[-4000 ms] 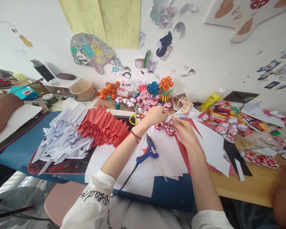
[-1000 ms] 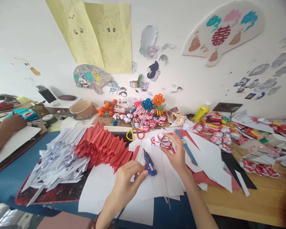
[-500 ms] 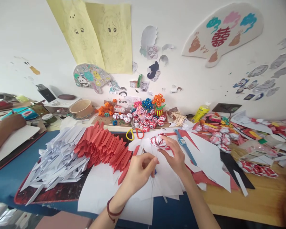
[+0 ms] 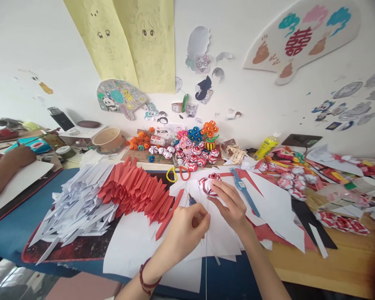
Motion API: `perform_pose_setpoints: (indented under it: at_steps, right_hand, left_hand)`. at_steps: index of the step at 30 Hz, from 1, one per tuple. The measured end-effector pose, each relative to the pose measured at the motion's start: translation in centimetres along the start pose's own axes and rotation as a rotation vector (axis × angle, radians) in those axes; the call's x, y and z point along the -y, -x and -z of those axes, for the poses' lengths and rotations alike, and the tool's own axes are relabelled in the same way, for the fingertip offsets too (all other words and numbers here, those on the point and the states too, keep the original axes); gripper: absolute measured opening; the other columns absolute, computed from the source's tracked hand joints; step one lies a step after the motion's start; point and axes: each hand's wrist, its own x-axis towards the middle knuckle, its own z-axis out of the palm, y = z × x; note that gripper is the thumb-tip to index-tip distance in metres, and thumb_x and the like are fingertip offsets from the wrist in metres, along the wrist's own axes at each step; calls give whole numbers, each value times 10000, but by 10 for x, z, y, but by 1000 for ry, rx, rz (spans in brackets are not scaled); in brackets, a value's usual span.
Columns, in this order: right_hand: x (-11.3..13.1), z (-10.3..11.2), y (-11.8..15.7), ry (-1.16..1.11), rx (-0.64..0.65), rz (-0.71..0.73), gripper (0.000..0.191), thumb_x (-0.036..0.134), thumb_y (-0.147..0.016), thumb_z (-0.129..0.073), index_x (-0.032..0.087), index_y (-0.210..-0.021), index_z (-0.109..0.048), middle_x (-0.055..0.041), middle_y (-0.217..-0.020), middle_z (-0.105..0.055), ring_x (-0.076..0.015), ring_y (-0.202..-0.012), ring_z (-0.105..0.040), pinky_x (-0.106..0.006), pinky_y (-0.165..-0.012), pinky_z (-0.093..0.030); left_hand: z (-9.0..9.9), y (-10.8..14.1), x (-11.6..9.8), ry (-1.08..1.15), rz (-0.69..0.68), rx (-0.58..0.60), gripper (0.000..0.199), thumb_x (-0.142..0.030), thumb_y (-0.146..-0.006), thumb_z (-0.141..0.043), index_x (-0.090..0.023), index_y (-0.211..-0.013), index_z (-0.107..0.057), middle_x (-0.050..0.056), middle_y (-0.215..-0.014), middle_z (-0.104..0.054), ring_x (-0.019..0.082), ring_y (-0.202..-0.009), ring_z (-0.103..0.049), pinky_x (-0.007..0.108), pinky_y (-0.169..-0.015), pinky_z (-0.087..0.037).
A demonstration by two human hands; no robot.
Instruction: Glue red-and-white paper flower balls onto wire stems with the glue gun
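Note:
In the head view, my right hand [image 4: 233,204] grips a red-and-white folded paper ball [image 4: 208,187] between thumb and fingers, above white sheets. A second, smaller paper ball [image 4: 215,176] shows just behind it. My left hand [image 4: 187,229] is closed in a pinch, lower and to the left. A thin white thread [image 4: 206,258] runs from near the ball down past my left fingertips to the bottom edge; the pinch appears to be on it. A dark blue-tipped tool [image 4: 192,200] lies behind my left knuckles, partly hidden.
Red folded paper strips [image 4: 134,187] and white ones [image 4: 78,200] are heaped at left. Scissors [image 4: 178,174] and a blue cutter [image 4: 245,191] lie behind the hands. Paper flowers [image 4: 195,156] line the wall. Another person's hand [image 4: 20,158] works far left.
The view has shifted slightly. The paper ball in my right hand has turned a little, and the thread now hangs straighter beside my left hand, which stays pinched.

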Motion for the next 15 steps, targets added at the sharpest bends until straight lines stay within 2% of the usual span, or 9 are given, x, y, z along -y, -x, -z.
perform_pose_setpoints:
  at_steps: [6,10,12,15]
  right_hand:
    - [-4,2,-9,1,8,6,737,89,-864,-765,277,-1523,-495,-118,-1339,-713,-286,-1230,-691,-472,-996,-628]
    - [-4,5,-14,9,2,-38,864,118,-844,-794,331,-1577,-390,-102,-1496,-600,-297,-1363,-595,-502,-1074,-572]
    - [-2,9,-14,-14,-9,-136,890,138,-848,-793,365,-1587,-354,-81,-1557,-538,-296,-1416,-541,-522,-1112,-534]
    - [2,14,-9,-197,-52,-410,921,227,-810,-843,359,-1582,-358,-78,-1619,-450,-317,-1478,-455,-561,-1182,-444]
  left_hand:
    - [-4,1,3,-6,-36,-111,216,-269,-926,-530,-192,-730,-577,-46,-505,-575,101,-462,-503,214,-527,-368]
    - [-16,-5,9,42,-96,-235,217,-269,-939,-525,-187,-744,-573,-37,-543,-582,98,-483,-508,207,-519,-356]
    - [-23,-9,13,90,-123,-283,216,-274,-955,-525,-183,-770,-587,-31,-563,-593,97,-488,-520,201,-519,-367]
    - [-30,-12,19,167,-148,-307,238,-305,-987,-527,-174,-810,-619,-26,-563,-600,102,-497,-544,202,-530,-385]
